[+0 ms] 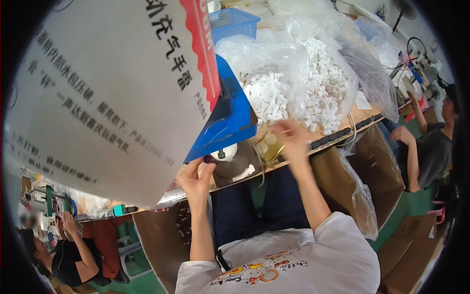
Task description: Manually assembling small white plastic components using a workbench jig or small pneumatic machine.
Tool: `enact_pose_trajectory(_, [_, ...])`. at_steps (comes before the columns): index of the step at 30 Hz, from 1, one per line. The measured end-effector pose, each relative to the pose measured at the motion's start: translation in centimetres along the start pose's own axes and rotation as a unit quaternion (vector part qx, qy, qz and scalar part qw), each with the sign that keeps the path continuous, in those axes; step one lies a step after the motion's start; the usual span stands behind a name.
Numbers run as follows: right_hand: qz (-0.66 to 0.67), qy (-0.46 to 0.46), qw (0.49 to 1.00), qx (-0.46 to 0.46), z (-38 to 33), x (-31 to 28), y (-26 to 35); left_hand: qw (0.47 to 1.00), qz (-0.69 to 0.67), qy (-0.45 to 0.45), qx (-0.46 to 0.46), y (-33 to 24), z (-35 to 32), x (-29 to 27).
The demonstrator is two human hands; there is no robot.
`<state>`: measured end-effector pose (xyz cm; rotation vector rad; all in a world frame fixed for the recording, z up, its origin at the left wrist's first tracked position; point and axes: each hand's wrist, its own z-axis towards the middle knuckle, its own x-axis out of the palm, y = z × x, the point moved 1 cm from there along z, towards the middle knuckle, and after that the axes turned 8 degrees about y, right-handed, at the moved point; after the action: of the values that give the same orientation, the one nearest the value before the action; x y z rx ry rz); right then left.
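My left hand (197, 180) is closed in a pinch, with a small dark purple piece (208, 159) at its fingertips. It is held at the lower edge of a blue machine (235, 125), beside a white round part (225, 153) with a dark centre. My right hand (293, 141) is over the right rim of a yellowish see-through box (270, 147) with pale contents. Motion smears its fingers, so their grip is unclear. Many small white plastic tube pieces (267, 93) lie heaped behind the box on the worktable.
A large printed white sheet (107, 108) blocks much of the left. Clear plastic bags (289, 44) and a blue basket (235, 23) stand behind. Open cardboard boxes (164, 245) flank my legs. Other people work at far left (73, 255) and far right (431, 147).
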<state>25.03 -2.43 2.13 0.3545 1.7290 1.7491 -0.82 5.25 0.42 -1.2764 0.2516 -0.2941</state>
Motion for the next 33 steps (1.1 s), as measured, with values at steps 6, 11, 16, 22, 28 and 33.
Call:
enact_pose_trajectory(6, [-0.393,-0.12,0.912,-0.008,3.4,-10.6,-6.0,0.999,0.013,0.05,-0.003,-0.4,0.6,3.0])
enact_pose_trajectory(11, [-0.317,-0.041,0.941,-0.109,2.0,-12.8,-5.4,0.999,-0.017,0.028,0.019,0.1,0.4,3.8])
enact_pose_trajectory(16, [-0.543,0.1,0.811,0.194,-13.8,-24.0,-3.6,0.991,0.121,0.051,0.038,2.1,-0.4,2.7])
enact_pose_trajectory(22, [-0.518,0.073,0.84,0.146,-15.8,-22.5,1.2,0.988,0.147,0.051,0.015,2.4,0.0,3.1])
enact_pose_trajectory(28, [-0.317,-0.065,0.946,-0.035,1.9,-12.7,-6.1,0.972,0.232,0.039,-0.016,-0.8,0.5,3.8])
enact_pose_trajectory(33, [-0.405,-0.008,0.912,-0.063,4.3,-9.9,-5.8,0.971,0.217,0.097,-0.022,0.1,1.4,2.8])
